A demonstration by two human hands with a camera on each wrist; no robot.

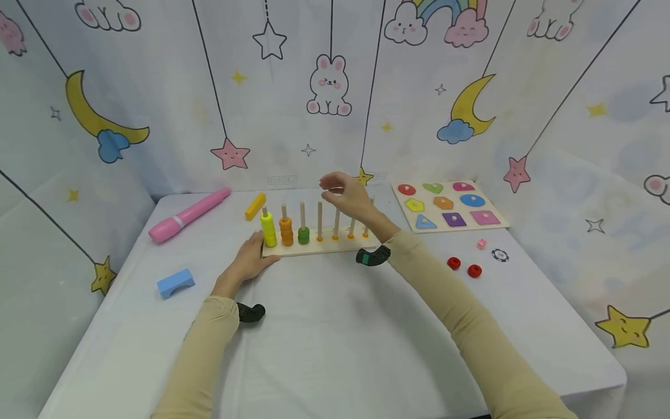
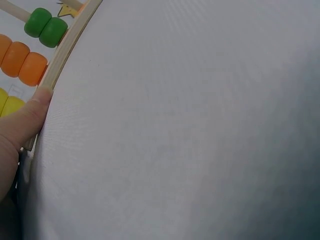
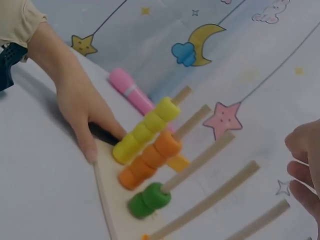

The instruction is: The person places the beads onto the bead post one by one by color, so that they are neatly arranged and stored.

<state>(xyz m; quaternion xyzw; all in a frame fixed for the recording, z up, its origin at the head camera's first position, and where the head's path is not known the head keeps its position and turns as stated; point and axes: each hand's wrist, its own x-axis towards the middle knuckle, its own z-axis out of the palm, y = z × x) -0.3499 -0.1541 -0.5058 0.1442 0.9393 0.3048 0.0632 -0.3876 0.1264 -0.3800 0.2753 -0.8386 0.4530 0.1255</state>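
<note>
A wooden peg board (image 1: 324, 248) stands near the back of the table, its upright pegs in a row. Yellow beads (image 1: 268, 230) fill most of the leftmost peg, several orange beads (image 1: 286, 231) sit on the second, and two green beads (image 1: 303, 235) on the third. The pegs further right carry no tall stacks. My left hand (image 1: 247, 260) grips the board's left end, thumb (image 2: 37, 107) against the front edge and fingers around the end. Above the middle pegs hovers my right hand (image 1: 348, 196), fingers loosely bent, nothing visible between them and the thumb.
A shape puzzle board (image 1: 450, 205) lies at the back right. Nearer are two red beads (image 1: 474, 270), a small pink piece (image 1: 481, 244) and a round patterned token (image 1: 500, 255). On the left lie a pink stick (image 1: 189, 215), a yellow block (image 1: 255, 206) and a blue arch block (image 1: 175, 283).
</note>
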